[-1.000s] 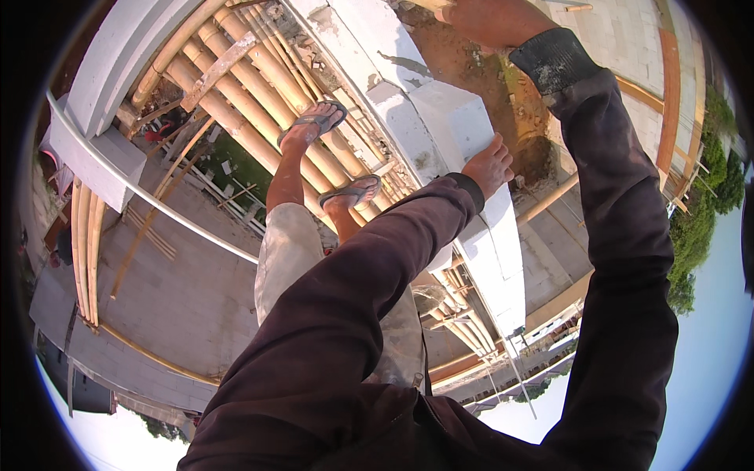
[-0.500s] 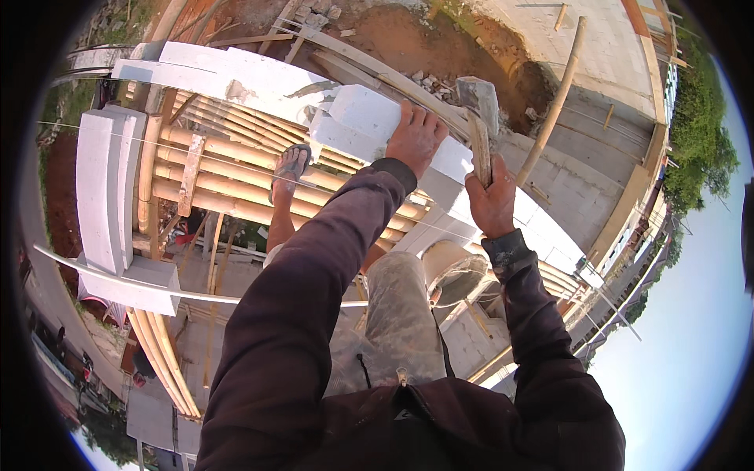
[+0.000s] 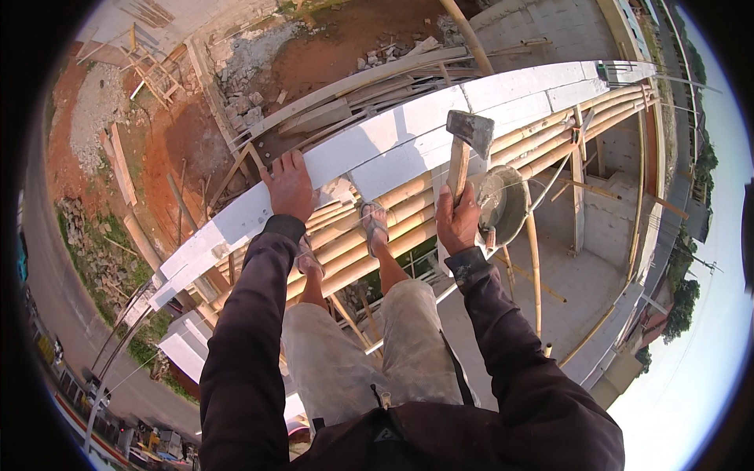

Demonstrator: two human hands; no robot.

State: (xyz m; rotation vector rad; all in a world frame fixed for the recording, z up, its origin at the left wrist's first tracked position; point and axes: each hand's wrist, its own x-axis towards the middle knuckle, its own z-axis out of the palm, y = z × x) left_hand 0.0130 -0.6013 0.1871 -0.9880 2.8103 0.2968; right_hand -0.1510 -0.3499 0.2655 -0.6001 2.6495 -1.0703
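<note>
My left hand (image 3: pixel 289 188) lies on the white block wall (image 3: pixel 377 135), fingers stretched toward its far edge. In my closed right hand (image 3: pixel 458 221) is the wooden handle of a hatchet (image 3: pixel 470 130). Its broad grey head points up, over or in front of the wall; contact cannot be told. Just right of that hand hangs or stands a round bucket (image 3: pixel 514 228) with grey mortar inside. Part of the bucket is hidden by the hand. Below the wall, my sandalled feet rest on bamboo poles (image 3: pixel 404 228).
More bamboo poles (image 3: pixel 550 145) run along the wall to the right, with a large drop below. Beyond the wall lie planks (image 3: pixel 369 100), red soil (image 3: pixel 192 153) and rubble. A road (image 3: pixel 59 212) passes at the left. White blocks (image 3: pixel 187 345) stand at the lower left.
The view has turned, showing more of the wall to the right and both feet. My left hand has shifted left on the blocks. The hatchet now shows upright in my right hand.
</note>
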